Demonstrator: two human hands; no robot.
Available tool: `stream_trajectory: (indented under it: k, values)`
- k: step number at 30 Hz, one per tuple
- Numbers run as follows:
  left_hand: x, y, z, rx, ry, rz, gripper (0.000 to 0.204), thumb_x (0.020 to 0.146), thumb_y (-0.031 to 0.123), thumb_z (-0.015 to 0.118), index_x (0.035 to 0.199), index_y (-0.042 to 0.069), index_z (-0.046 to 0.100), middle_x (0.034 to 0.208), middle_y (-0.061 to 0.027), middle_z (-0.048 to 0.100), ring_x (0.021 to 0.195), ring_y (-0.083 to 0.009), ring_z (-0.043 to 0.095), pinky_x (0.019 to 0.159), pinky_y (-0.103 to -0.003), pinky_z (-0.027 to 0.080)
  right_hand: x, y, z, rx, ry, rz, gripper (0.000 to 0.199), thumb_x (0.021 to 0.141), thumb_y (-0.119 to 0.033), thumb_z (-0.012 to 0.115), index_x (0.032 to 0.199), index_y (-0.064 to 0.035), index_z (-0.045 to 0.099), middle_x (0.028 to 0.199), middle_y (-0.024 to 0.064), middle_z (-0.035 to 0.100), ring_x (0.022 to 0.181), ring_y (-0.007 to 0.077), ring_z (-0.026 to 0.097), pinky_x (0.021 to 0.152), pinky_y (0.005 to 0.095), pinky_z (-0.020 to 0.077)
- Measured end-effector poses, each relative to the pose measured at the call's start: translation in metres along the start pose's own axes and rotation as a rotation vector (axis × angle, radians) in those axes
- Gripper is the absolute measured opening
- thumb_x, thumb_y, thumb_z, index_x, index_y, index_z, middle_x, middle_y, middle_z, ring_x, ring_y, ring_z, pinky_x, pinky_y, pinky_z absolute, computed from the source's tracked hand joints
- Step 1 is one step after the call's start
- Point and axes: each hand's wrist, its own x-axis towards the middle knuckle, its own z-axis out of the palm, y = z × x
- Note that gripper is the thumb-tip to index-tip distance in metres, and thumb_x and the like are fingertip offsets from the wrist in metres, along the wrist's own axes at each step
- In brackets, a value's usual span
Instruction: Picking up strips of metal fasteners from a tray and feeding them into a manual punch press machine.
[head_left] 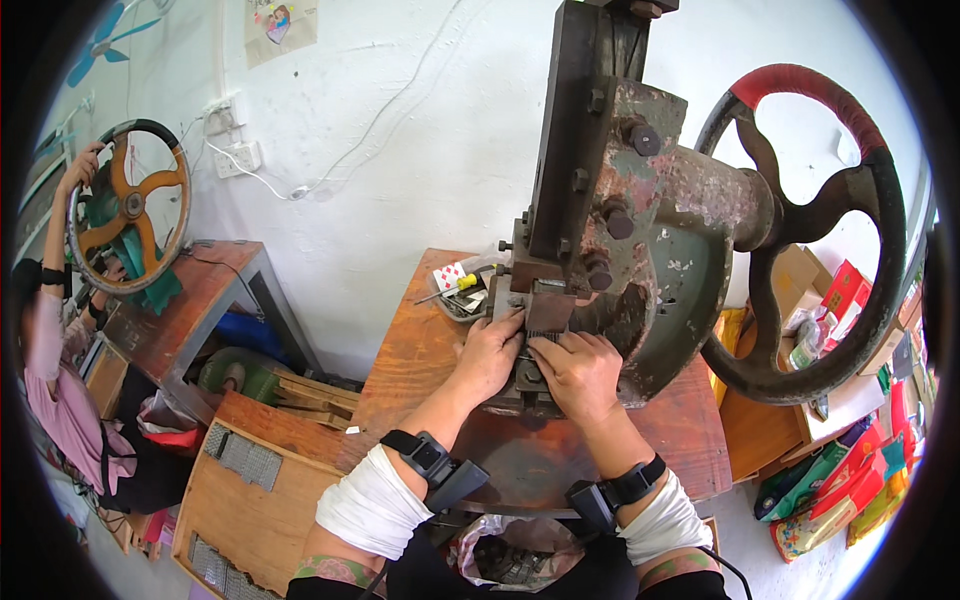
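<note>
I have both forearms reaching up from the lower edge, white sleeves at the elbows and a black band on each wrist. My left hand (pixel 490 352) and right hand (pixel 577 370) sit side by side — knuckles up, fingers curled forward and down, almost touching.

Left hand (pixel 487 355) and right hand (pixel 578 372): both bare, without gloves or rings. Each wrist carries a black strap (pixel 420 452) holding a small black box-shaped device (pixel 457 483) on its underside; a thin black cable runs from the right-side unit. White fabric sleeves (pixel 372 508) cover both forearms, with patterned green-and-pink cuffs at the upper ends.
</note>
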Motion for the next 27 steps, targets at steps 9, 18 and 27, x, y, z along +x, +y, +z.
stream_trajectory:
  k: [9, 18, 27]
  values:
    - [-0.001, 0.018, -0.01, 0.1, -0.088, -0.109, 0.038, 0.092, 0.028, 0.05, 0.128, 0.021, 0.055, 0.135, -0.004, 0.052, 0.126, -0.0321, 0.04, 0.096, -0.069, 0.02, -0.021, 0.002, -0.05, 0.329, 0.061, 0.161, 0.016, 0.067, -0.006, 0.076, 0.082, -0.0067, 0.07, 0.066, 0.0068, 0.062, 0.059, 0.0229, 0.06, 0.055, 0.0337, 0.0467]
    - [-0.004, 0.003, -0.007, -0.015, 0.018, -0.127, 0.045, 0.089, 0.035, 0.053, 0.132, 0.022, 0.049, 0.133, -0.0105, 0.05, 0.131, -0.0329, 0.033, 0.099, -0.071, 0.014, 0.009, 0.032, -0.219, 0.004, 0.204, -0.052, 0.02, 0.067, 0.01, 0.068, 0.085, 0.0024, 0.066, 0.072, 0.0101, 0.062, 0.063, 0.0227, 0.055, 0.057, 0.0299, 0.0416]
    - [-0.002, 0.005, -0.004, 0.087, 0.013, -0.053, 0.043, 0.088, 0.028, 0.053, 0.13, 0.018, 0.053, 0.138, -0.0026, 0.047, 0.131, -0.0307, 0.033, 0.095, -0.075, 0.019, -0.015, 0.085, -0.294, -0.23, 0.257, 0.088, 0.017, 0.083, 0.012, 0.058, 0.1, 0.0076, 0.062, 0.097, 0.0129, 0.062, 0.091, 0.0212, 0.058, 0.083, 0.0287, 0.0452]
